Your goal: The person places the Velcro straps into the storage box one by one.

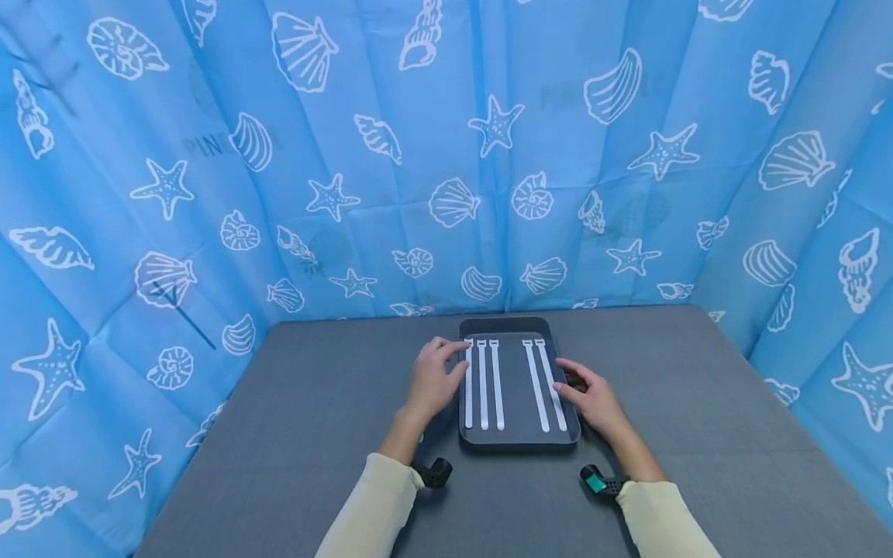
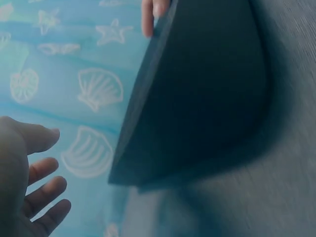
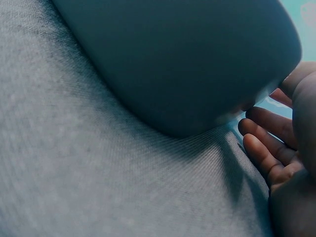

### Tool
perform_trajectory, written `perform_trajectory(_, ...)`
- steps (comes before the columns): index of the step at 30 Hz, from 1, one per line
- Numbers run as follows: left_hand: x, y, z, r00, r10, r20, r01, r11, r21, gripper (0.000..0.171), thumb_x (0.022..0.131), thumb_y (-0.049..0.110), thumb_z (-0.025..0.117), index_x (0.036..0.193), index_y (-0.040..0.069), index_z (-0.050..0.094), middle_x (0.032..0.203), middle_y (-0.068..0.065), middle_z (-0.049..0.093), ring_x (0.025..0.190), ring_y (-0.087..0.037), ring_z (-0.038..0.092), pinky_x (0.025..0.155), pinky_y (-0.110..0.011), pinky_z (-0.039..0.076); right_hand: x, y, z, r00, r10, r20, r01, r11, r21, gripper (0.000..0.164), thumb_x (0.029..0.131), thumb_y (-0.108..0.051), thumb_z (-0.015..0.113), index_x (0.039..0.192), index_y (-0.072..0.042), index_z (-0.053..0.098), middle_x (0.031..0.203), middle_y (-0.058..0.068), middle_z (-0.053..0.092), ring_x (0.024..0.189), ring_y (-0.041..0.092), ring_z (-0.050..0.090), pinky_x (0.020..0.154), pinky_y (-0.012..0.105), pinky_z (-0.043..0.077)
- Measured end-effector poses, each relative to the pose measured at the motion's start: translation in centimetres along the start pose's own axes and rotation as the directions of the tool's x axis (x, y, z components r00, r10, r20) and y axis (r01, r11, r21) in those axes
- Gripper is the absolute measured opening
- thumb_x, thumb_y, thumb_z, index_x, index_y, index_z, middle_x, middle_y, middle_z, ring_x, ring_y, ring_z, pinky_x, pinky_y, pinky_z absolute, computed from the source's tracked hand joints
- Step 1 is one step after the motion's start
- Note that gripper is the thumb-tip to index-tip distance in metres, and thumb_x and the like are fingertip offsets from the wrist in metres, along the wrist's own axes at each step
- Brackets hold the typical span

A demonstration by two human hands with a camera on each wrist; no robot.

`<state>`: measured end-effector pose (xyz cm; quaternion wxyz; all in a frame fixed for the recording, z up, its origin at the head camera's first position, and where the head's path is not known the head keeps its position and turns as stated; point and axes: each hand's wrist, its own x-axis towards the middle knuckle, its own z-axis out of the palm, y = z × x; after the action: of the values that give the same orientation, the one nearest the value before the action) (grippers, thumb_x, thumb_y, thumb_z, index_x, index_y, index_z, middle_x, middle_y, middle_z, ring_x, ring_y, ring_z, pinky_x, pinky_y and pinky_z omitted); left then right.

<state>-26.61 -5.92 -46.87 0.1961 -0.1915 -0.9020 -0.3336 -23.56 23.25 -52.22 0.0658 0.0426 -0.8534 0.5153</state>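
Observation:
A dark grey rectangular tray [image 1: 519,445] lies on the table, its long sides pointing away from me. White flat straps with wider slotted heads lie lengthwise in it. Three, including the leftmost strap [image 1: 469,395], are on the left, and two, including the rightmost strap [image 1: 551,387], are on the right. My left hand [image 1: 434,376] reaches over the tray's left rim, index fingertip right at the leftmost strap's head, its other fingers spread loosely in the left wrist view. At the opposite rim is my right hand [image 1: 593,395], fingers extended against the tray's side.
Grey cloth covers the table [image 1: 314,418]. A blue curtain [image 1: 418,155] printed with white shells and starfish hangs behind it and along both sides. Dark bands with camera mounts sit on both wrists, below cream sleeves [image 1: 377,504].

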Motion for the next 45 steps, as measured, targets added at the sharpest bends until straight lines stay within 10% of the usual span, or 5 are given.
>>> perform_trajectory(15, -1.8, -5.5, -1.0, 0.983, -0.183, -0.006, 0.183, 0.983, -0.015, 0.033, 0.087, 0.011, 0.074, 0.120, 0.013, 0.069, 0.088, -0.004, 0.057, 0.076, -0.016, 0.052, 0.062, -0.030, 0.045, 0.1, 0.1, 0.0, 1.000, -0.003, 0.000, 0.003, 1.000, 0.013, 0.048, 0.096, -0.014, 0.062, 0.141, -0.004, 0.048, 0.135, 0.023, 0.051, 0.112, 0.035, 0.052, 0.095, 0.052, 0.044)
perform_trajectory(23, -2.5, -6.9, -0.7, 0.952, -0.275, 0.132, 0.273, 0.961, 0.034, 0.043, 0.088, 0.020, 0.073, 0.129, 0.015, 0.062, 0.085, 0.001, 0.052, 0.074, -0.014, 0.049, 0.062, -0.030, 0.043, 0.0, 0.1, 0.0, 1.000, 0.008, 0.002, -0.008, 1.000, 0.005, 0.048, 0.096, -0.015, 0.062, 0.141, -0.004, 0.048, 0.136, 0.023, 0.050, 0.113, 0.036, 0.051, 0.095, 0.053, 0.043)
perform_trajectory(38, -2.1, -6.3, -0.2, 0.897, -0.426, 0.115, 0.422, 0.905, 0.062, 0.054, 0.082, 0.011, 0.078, 0.133, 0.012, 0.059, 0.075, 0.003, 0.054, 0.065, -0.014, 0.051, 0.059, -0.031, 0.044, 0.2, 0.0, 0.0, 1.000, -0.002, 0.001, 0.002, 1.000, 0.006, 0.048, 0.096, -0.015, 0.062, 0.141, -0.003, 0.048, 0.137, 0.023, 0.050, 0.113, 0.036, 0.051, 0.095, 0.053, 0.043)
perform_trajectory(45, -2.2, -5.7, 0.0, 0.903, -0.429, 0.032, 0.425, 0.901, 0.090, 0.047, 0.076, 0.006, 0.081, 0.120, 0.011, 0.066, 0.070, 0.007, 0.057, 0.063, -0.013, 0.053, 0.061, -0.035, 0.045, 0.1, 0.2, 0.0, 1.000, -0.018, 0.001, 0.018, 1.000, 0.000, 0.048, 0.096, -0.017, 0.062, 0.141, -0.004, 0.049, 0.137, 0.023, 0.050, 0.114, 0.037, 0.052, 0.095, 0.053, 0.044)
